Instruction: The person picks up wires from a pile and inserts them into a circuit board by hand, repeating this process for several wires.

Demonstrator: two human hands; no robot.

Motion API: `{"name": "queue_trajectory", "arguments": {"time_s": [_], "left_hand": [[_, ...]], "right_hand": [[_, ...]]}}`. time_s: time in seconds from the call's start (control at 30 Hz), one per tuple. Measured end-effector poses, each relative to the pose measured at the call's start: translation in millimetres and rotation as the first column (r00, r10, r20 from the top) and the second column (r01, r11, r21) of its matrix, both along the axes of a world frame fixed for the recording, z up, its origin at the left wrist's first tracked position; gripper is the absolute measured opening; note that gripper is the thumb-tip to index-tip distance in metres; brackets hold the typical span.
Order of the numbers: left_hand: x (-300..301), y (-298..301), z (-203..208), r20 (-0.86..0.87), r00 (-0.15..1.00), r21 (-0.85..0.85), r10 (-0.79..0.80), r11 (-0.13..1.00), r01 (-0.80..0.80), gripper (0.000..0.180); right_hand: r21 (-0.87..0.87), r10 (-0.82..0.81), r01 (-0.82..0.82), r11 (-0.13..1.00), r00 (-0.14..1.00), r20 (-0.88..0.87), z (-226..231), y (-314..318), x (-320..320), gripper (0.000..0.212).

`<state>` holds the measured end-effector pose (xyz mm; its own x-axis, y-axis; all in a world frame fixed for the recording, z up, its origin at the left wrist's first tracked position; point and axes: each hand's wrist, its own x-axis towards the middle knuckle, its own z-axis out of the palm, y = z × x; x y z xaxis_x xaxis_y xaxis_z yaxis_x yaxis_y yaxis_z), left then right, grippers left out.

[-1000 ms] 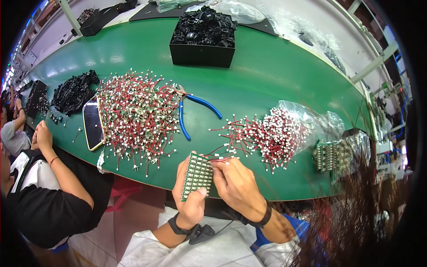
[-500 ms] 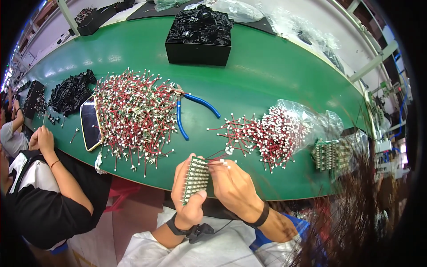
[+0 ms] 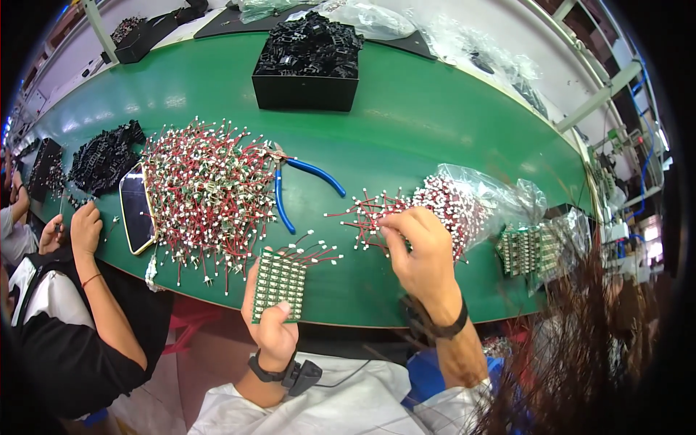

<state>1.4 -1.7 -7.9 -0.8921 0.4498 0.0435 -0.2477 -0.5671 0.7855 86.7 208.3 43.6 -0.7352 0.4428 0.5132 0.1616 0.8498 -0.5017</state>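
Panel of green circuit boards with rows of pale components [image 3: 278, 281] is gripped in the left hand [image 3: 275, 339], thumb across its face, at the near edge of the green counter [image 3: 203, 83], thin red wires with white connectors [image 3: 313, 255] extending from its far edge. Right hand [image 3: 426, 257], well apart from the left, has thumb and fingertips close together at the near left part of a loose red-and-white wire heap [image 3: 453, 206]; whether it pinches a wire cannot be told. Blue-handled metal pliers [image 3: 281, 203], handles spread, lie beside a larger wire heap [image 3: 210, 188] at left.
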Motion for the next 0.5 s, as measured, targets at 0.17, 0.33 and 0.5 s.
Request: {"name": "queue_trajectory", "arguments": {"time_s": [0.17,0.33,0.5], "left_hand": [[2,0,-2,0.06,0.997,-0.026,0.046,0.999,-0.045,0.077],[0,-3,-2,0.063,0.997,-0.031,0.033,0.999,-0.031,0.078],[0,-3,-4,0.162,0.986,0.059,0.032,0.997,-0.042,0.076]], "right_hand": [[0.009,0.123,-0.125,0.992,0.984,0.13,-16,-6,-32,0.014],[0.033,0.145,-0.16,0.987,0.953,0.265,-33,1,-51,0.01],[-0.205,0.207,-0.209,0.956,0.978,-0.028,-5,3,-42,0.012]]}}
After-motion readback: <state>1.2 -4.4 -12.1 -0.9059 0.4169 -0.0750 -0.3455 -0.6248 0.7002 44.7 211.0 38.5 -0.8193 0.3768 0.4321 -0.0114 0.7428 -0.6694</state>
